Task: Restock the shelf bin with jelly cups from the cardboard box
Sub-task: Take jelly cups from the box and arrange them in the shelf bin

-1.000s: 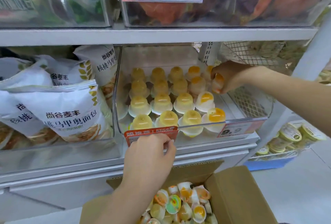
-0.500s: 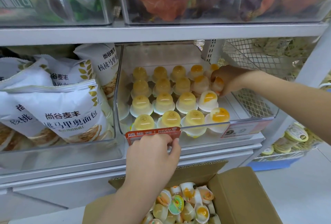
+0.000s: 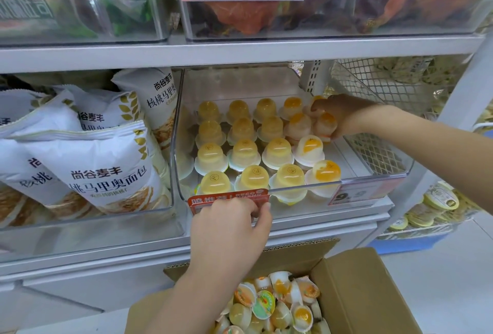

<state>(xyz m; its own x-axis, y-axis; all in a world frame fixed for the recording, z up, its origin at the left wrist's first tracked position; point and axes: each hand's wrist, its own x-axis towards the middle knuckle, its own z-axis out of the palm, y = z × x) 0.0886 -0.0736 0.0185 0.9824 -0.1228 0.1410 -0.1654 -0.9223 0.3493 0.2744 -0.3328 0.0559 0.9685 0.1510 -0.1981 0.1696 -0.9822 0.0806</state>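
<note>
Comparing with a second ago, we see our right hand [image 3: 344, 117] has gone deeper into the shelf bin [image 3: 378, 173], from the bin's right wall toward its back right corner, and the jelly cup [image 3: 326, 123] it carried now stands dome-up in the second row from the back, touching its neighbours. Our fingers [image 3: 320, 105] are curled round that cup, thumb low at its base, so we judge it set down but not yet released. Our left hand [image 3: 229, 229] has barely shifted: it rests on the bin's front edge, fingertips curled over the red label [image 3: 226, 197], steadying the bin. Four rows now fill the bin's left and middle; bare floor remains along the right wall. Below the bin, the cardboard box [image 3: 360, 285] holds many cups, so restocking looks far from finished.
</note>
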